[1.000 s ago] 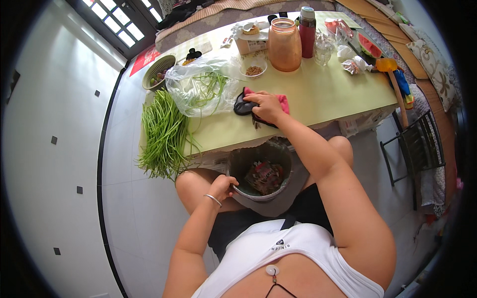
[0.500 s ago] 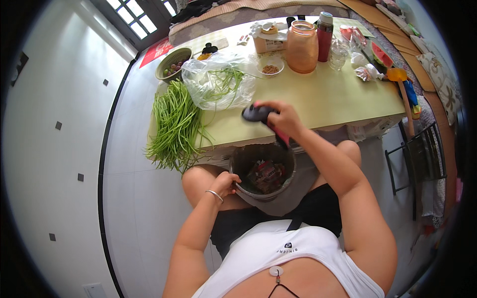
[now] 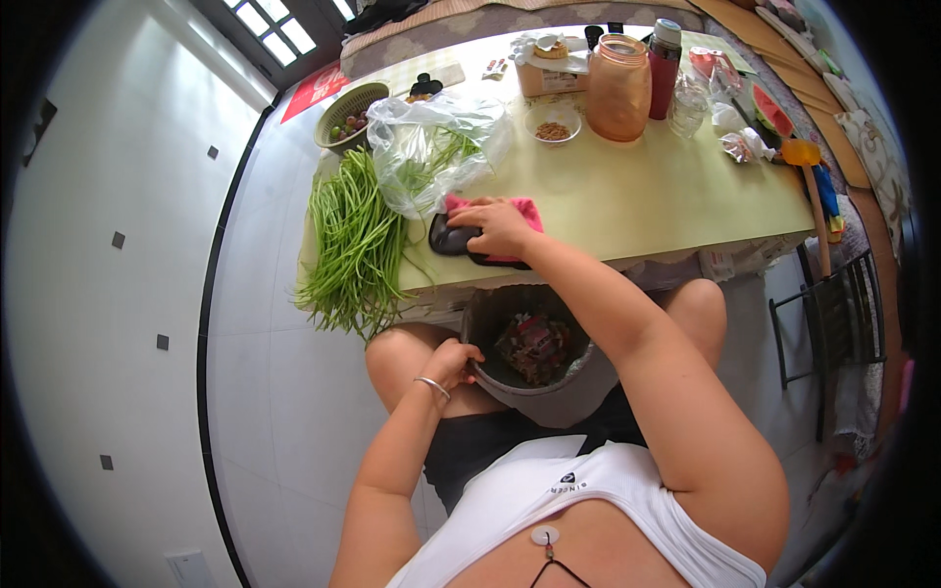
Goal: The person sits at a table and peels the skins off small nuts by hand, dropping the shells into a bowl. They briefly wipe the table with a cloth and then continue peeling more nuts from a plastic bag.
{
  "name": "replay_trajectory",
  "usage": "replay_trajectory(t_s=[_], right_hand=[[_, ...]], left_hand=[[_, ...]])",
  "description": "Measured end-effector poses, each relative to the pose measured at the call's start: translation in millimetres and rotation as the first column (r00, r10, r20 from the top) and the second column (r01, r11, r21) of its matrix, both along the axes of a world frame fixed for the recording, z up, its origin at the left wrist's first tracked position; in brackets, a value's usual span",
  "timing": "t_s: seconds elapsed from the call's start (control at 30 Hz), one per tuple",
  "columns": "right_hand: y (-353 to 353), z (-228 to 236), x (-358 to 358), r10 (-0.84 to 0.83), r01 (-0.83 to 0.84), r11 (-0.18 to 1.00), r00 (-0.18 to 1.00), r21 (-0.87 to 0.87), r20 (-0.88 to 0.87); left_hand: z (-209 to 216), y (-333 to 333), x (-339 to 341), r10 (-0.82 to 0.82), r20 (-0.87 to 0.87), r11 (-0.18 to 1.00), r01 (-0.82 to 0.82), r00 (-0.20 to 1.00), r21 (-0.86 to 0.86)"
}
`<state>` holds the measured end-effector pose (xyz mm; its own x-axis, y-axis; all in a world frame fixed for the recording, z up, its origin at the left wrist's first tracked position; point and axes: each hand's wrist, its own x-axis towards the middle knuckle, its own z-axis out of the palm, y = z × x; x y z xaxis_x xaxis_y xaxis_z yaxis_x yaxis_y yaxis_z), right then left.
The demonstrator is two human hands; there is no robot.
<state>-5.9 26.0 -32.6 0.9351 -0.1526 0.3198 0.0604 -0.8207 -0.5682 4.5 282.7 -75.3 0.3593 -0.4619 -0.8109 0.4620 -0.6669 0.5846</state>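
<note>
The right hand (image 3: 500, 228) hides part of the pink-and-black cloth (image 3: 451, 237). The top edge cuts off the paned door (image 3: 286, 61).

Head-worn, high at near side of bench (image 3: 637, 208) | tilted down, facing across bench | set close, fisheye-wide, taking in bench end to end

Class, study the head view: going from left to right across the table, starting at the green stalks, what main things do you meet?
Green stalks → pink-and-black item under the right hand → small white bowl → orange jar → red flask → watermelon piece.
</note>
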Motion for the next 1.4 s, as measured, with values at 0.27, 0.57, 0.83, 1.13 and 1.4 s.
replay_trajectory(t_s=[0.27, 0.57, 0.83, 1.13, 1.4], right_hand=[[16, 0, -67, 0.429, -0.422, 0.887, 0.903, 0.186, 0.002], [-95, 67, -226, -0.092, 0.097, 0.495, 0.994, 0.864, -0.059], [-265, -23, -331, -0.981, 0.986, 0.161, 0.164, -0.038, 0.104], [-93, -10, -148, -0.559, 0.532, 0.829, 0.796, 0.171, 0.232], [9, -1, -183, 0.158, -0.134, 0.871, 0.987, 0.472, -0.01]], left_hand=[[-8, -3, -5, 0.035, 0.033, 0.999, -0.035, 0.999, -0.011], [-6, -8, -9, -0.03, -0.009, 0.999, 0.031, 0.999, 0.015], [-16, -39, -26, -0.137, -0.038, 0.991, 0.137, 0.99, -0.009], [-33, -57, -35, -0.081, -0.035, 0.996, 0.082, 0.996, 0.033], [-36, -55, -37, -0.06, -0.055, 0.998, 0.06, 0.997, -0.001]])
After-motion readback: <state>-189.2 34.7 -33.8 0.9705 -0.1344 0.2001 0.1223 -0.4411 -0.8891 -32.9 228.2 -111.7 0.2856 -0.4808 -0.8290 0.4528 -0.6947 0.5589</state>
